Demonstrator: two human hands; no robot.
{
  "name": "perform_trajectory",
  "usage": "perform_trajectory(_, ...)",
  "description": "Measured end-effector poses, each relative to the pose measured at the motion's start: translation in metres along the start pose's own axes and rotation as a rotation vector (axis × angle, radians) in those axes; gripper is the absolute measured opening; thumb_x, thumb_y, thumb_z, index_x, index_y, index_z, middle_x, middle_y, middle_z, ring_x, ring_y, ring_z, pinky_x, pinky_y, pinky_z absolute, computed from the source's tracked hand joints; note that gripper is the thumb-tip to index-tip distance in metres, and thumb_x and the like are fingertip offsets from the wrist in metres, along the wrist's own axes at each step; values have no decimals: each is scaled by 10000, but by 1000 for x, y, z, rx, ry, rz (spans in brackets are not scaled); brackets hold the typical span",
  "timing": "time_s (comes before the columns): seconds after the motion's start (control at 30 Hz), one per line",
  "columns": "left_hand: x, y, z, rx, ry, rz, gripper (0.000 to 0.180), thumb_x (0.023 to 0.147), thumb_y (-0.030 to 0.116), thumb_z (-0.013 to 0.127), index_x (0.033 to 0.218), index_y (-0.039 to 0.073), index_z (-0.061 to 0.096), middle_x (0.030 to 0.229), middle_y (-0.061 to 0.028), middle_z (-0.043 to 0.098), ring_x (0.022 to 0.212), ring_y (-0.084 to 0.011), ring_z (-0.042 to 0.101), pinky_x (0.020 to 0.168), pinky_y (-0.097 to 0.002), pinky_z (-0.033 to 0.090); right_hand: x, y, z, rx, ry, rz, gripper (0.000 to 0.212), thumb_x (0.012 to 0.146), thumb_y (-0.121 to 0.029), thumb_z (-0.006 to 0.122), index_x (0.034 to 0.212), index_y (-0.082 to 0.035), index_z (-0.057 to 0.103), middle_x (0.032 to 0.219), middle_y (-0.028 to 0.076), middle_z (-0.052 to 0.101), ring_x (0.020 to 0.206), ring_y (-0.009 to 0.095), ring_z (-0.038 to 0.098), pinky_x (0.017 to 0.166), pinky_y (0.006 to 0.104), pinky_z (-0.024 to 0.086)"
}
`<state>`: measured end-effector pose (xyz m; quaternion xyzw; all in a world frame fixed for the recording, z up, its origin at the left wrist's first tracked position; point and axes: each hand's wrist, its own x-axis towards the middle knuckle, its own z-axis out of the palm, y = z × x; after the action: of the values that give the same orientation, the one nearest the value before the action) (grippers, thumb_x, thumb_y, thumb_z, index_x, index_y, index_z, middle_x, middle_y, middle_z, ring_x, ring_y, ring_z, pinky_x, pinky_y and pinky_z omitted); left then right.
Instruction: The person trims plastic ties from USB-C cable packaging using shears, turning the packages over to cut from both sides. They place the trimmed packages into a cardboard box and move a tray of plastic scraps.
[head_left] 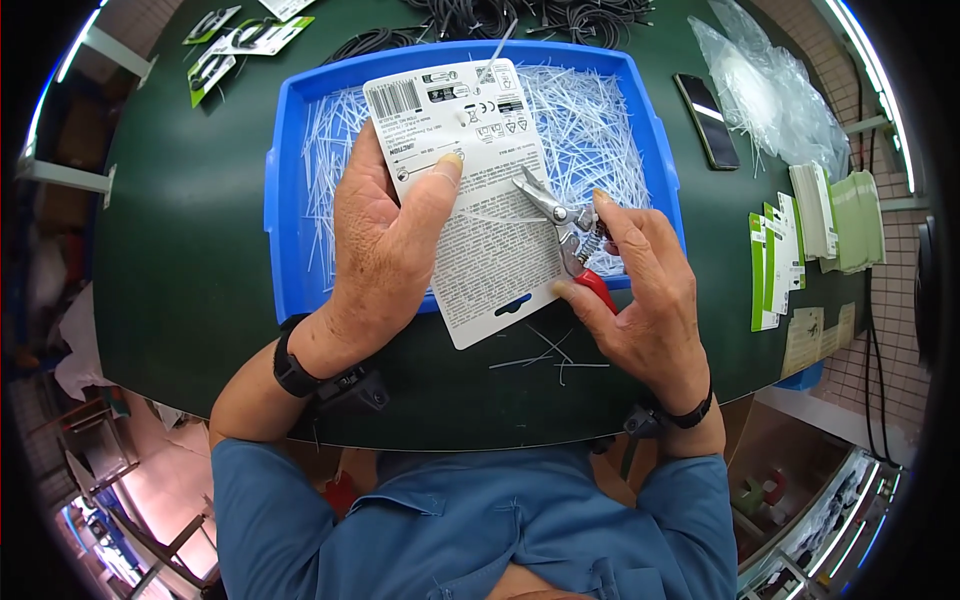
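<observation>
Around the grip: dark green tabletop below both hands. Beyond the hands, at the far table edge, bundles of coiled black cable, number unclear owing to overlap. Far and to the left of the grip, at least three green-and-white carded packs with black contents. To the right of the grip, one black phone, lying flat; past it, one crumpled clear plastic bag. Further right, several green-and-white cards, overlapping, beside stacked pale green cards; too many layers to count.

Container: one blue rectangular plastic tray, under and beyond the hands, filled with thin white plastic strips, uncountable. Its middle is blocked from view by the left hand and card. Nearer the body than the grip, several loose strips lie crossed on the tabletop.

Grip: left hand grasps one white printed cardboard card, tilted, thumb on the printed face, fingers hidden behind. Card is held over the tray, lower end past the near wall. Right hand grasps one pair of red-handled metal cutters, blades slightly parted in front of the card; contact with it cannot be told.
</observation>
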<state>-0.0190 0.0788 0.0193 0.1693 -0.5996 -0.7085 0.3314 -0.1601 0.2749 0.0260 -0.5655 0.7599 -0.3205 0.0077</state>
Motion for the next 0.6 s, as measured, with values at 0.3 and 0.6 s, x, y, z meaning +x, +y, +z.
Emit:
perform_trajectory(0.3,-10,-7,6,-155,-9,-90,348,1024,93,544,1340,-33,471,1210,-147,653,1060,-156,648,913,-304,546,-2,1,8,-57,19,-35,750,771,-128,867,1431,31,547,1078,185,616,930,309,631,807,390,538)
perform_trajectory(0.6,-19,-6,10,-137,-30,-25,376,1047,100,523,1384,-25,408,1272,-147,615,1092,-158,635,934,-310,539,1,-7,5,-56,21,-60,752,782,-108,853,1446,34,528,1035,186,607,884,298,620,767,384,537)
